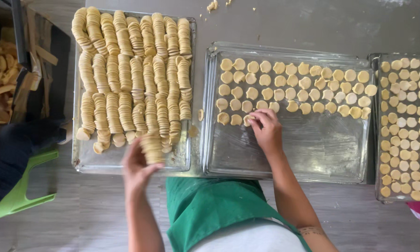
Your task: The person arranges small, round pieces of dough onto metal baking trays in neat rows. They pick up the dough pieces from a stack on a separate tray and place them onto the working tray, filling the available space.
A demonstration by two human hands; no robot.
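Dough disc (247, 122) | under right hand (267, 130) fingers (256, 115) | middle tray (312, 149)

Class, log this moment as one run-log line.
left hand: holds dough disc stack | right hand: setting disc on middle tray

A short stack of pale round dough discs (152, 148) stands on edge at the near end of a metal tray (86, 161) (packed with long rows of the same discs). One single disc (247, 121) lies flat on the film-covered middle tray (312, 154), third row.
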